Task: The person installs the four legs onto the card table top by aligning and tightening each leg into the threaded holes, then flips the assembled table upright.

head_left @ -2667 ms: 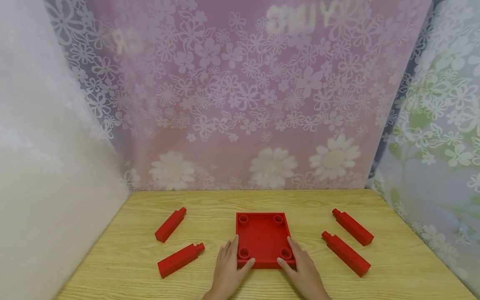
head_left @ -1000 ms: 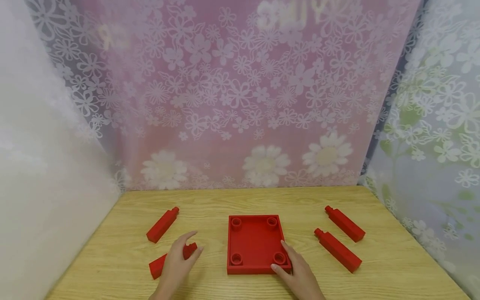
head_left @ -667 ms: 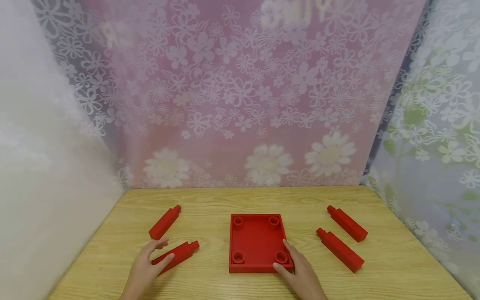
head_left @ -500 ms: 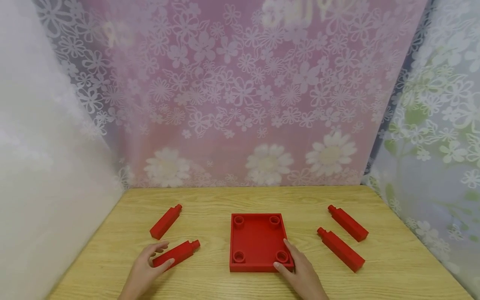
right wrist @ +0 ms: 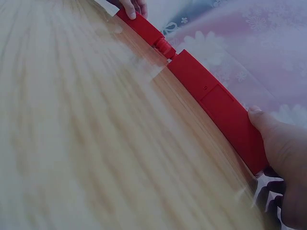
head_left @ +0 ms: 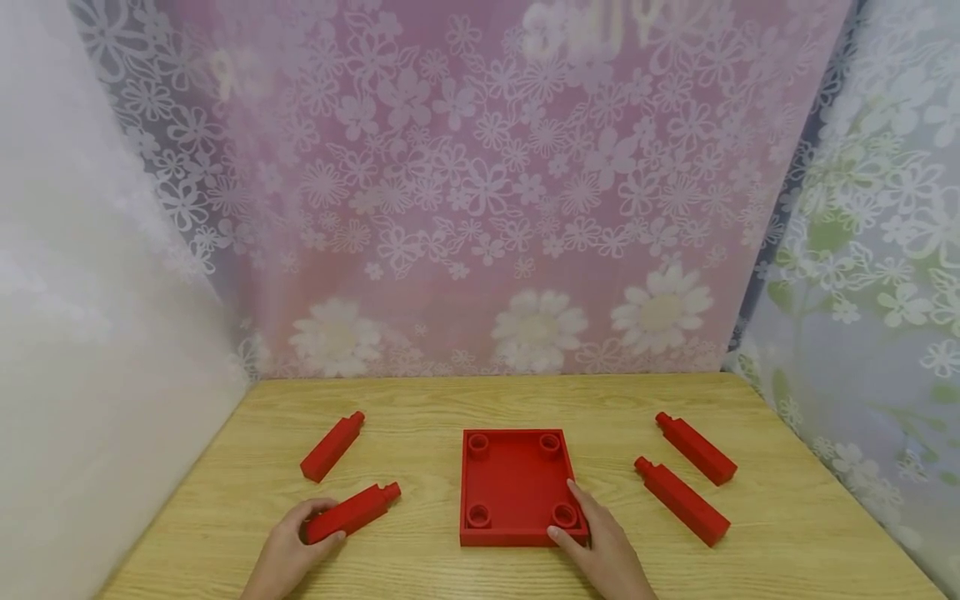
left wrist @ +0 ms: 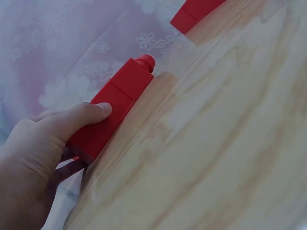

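The left hand (head_left: 288,546) grips the rear end of the nearer left red leg (head_left: 348,512), which lies slanted on the table with its narrow tip toward the back right. In the left wrist view, the thumb of the left hand (left wrist: 43,143) presses the side of this leg (left wrist: 112,105). A square red tray-like piece (head_left: 517,483) with a round socket in each corner lies in the middle. Fingers and thumb of the right hand (head_left: 603,546) hold its near right corner. The right wrist view shows the right hand (right wrist: 283,153) at the end of the square piece (right wrist: 216,105).
Another red leg (head_left: 332,447) lies behind the gripped one. Two more red legs (head_left: 696,448), (head_left: 682,502) lie slanted at the right of the wooden table (head_left: 420,400). A flowered pink curtain (head_left: 450,208) hangs behind, with pale sheets at both sides.
The left hand has let go of the square piece, moved left to the nearer left leg and curled its fingers round its end. The right hand has stayed on the square piece.
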Action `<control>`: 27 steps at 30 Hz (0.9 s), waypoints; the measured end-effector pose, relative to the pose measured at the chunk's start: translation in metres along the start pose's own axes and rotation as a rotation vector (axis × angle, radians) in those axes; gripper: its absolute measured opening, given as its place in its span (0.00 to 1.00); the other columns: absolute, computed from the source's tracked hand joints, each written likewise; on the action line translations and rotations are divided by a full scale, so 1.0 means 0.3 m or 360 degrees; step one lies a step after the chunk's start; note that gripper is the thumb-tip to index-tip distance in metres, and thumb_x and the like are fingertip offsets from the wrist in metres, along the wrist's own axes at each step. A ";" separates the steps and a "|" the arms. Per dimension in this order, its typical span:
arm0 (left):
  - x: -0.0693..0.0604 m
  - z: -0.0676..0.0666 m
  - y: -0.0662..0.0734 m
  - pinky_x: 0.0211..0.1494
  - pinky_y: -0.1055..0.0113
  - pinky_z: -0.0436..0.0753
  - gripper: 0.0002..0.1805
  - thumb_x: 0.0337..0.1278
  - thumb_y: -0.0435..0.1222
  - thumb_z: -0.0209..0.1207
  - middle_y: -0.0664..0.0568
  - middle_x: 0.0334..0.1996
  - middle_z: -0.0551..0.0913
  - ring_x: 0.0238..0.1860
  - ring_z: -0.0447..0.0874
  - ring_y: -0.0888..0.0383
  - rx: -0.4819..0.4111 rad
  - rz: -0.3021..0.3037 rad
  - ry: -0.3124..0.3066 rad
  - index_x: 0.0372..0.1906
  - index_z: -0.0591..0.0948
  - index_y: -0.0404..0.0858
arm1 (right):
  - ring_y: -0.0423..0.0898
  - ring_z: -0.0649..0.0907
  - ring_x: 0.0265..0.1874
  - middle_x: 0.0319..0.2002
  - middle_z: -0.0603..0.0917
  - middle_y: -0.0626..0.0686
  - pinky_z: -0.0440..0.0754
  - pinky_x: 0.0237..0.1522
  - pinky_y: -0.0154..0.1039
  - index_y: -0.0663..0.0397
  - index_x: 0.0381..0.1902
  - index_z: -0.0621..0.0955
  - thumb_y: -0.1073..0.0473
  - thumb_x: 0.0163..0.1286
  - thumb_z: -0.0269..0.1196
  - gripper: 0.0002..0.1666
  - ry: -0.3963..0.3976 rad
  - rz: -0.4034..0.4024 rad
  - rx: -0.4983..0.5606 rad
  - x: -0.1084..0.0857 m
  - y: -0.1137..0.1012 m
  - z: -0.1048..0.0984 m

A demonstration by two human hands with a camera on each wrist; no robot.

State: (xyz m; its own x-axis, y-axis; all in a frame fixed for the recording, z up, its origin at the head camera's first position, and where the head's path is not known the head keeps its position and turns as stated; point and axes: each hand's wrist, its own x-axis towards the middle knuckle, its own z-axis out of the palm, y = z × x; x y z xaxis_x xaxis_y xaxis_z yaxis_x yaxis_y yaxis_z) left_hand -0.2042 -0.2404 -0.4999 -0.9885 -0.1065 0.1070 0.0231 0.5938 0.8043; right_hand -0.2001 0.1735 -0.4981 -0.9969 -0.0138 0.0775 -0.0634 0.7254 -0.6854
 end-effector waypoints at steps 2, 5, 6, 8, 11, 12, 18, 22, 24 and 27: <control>0.000 0.001 -0.002 0.43 0.63 0.74 0.26 0.38 0.40 0.72 0.52 0.42 0.78 0.39 0.74 0.57 0.0012 0.0011 0.0008 0.48 0.79 0.41 | 0.63 0.66 0.58 0.62 0.66 0.63 0.65 0.52 0.63 0.52 0.68 0.63 0.29 0.54 0.59 0.51 0.0000 -0.0002 -0.0006 0.000 -0.001 -0.001; -0.002 0.002 0.000 0.43 0.63 0.74 0.25 0.38 0.41 0.72 0.53 0.42 0.79 0.38 0.74 0.58 0.0021 0.0009 0.0019 0.47 0.79 0.42 | 0.63 0.66 0.58 0.61 0.67 0.63 0.66 0.51 0.63 0.53 0.68 0.63 0.29 0.54 0.59 0.51 0.0001 -0.0004 -0.0009 -0.001 -0.001 -0.001; -0.003 0.002 0.001 0.42 0.63 0.74 0.25 0.38 0.40 0.72 0.53 0.42 0.79 0.38 0.74 0.57 0.0022 0.0023 0.0020 0.47 0.79 0.41 | 0.63 0.67 0.58 0.61 0.67 0.63 0.66 0.51 0.63 0.53 0.68 0.63 0.30 0.54 0.59 0.51 0.0002 -0.0004 -0.0009 -0.001 -0.001 -0.002; -0.005 0.002 0.004 0.42 0.63 0.74 0.25 0.38 0.40 0.72 0.53 0.41 0.79 0.38 0.74 0.58 0.0029 0.0039 0.0030 0.47 0.79 0.40 | 0.63 0.67 0.58 0.61 0.67 0.63 0.66 0.51 0.62 0.53 0.68 0.63 0.30 0.54 0.59 0.51 0.0004 -0.0004 -0.0011 -0.001 -0.001 -0.002; -0.008 0.002 0.008 0.43 0.63 0.74 0.24 0.39 0.39 0.72 0.52 0.42 0.79 0.39 0.75 0.57 0.0040 0.0077 0.0056 0.47 0.80 0.40 | 0.63 0.67 0.57 0.61 0.67 0.63 0.66 0.51 0.62 0.53 0.68 0.63 0.30 0.54 0.60 0.51 0.0004 0.0000 -0.0014 0.001 -0.003 -0.002; -0.008 0.003 0.009 0.43 0.64 0.74 0.24 0.39 0.39 0.71 0.52 0.42 0.79 0.39 0.75 0.57 0.0044 0.0093 0.0066 0.47 0.80 0.39 | 0.63 0.67 0.57 0.61 0.67 0.63 0.66 0.51 0.62 0.53 0.68 0.63 0.30 0.54 0.59 0.51 0.0003 0.0000 -0.0014 0.002 -0.004 -0.002; -0.003 0.015 0.008 0.42 0.66 0.76 0.22 0.38 0.34 0.71 0.52 0.41 0.80 0.40 0.76 0.58 0.0068 0.0203 0.0147 0.45 0.81 0.39 | 0.63 0.67 0.58 0.61 0.67 0.63 0.66 0.52 0.62 0.54 0.68 0.62 0.30 0.54 0.59 0.51 0.0002 -0.0002 -0.0009 0.001 -0.001 -0.006; 0.000 0.020 0.007 0.38 0.69 0.77 0.21 0.38 0.34 0.71 0.53 0.39 0.80 0.37 0.76 0.59 0.0045 0.0259 0.0190 0.44 0.82 0.38 | 0.63 0.67 0.58 0.61 0.67 0.63 0.66 0.51 0.62 0.54 0.68 0.63 0.30 0.54 0.59 0.51 0.0007 -0.0002 -0.0013 -0.001 0.000 -0.009; 0.002 0.019 0.010 0.36 0.70 0.77 0.21 0.39 0.35 0.71 0.53 0.39 0.80 0.37 0.75 0.59 0.0005 0.0253 0.0202 0.44 0.81 0.38 | 0.63 0.67 0.58 0.61 0.67 0.63 0.66 0.51 0.62 0.54 0.68 0.62 0.30 0.54 0.59 0.51 0.0003 -0.0003 -0.0007 -0.001 -0.001 -0.007; 0.003 0.013 0.025 0.35 0.71 0.77 0.22 0.41 0.38 0.70 0.51 0.41 0.79 0.39 0.74 0.56 -0.0052 0.0227 0.0213 0.46 0.81 0.37 | 0.63 0.67 0.58 0.61 0.67 0.63 0.66 0.51 0.62 0.54 0.68 0.62 0.30 0.54 0.59 0.51 0.0000 -0.0005 0.0000 0.000 -0.004 -0.002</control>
State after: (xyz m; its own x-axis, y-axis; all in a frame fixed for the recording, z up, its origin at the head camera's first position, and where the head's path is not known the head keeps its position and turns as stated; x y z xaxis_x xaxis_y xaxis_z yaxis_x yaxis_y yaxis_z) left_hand -0.2053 -0.2329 -0.4959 -0.9463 -0.1293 0.2963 0.1686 0.5845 0.7937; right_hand -0.2001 0.1731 -0.4968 -0.9967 -0.0160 0.0795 -0.0663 0.7252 -0.6853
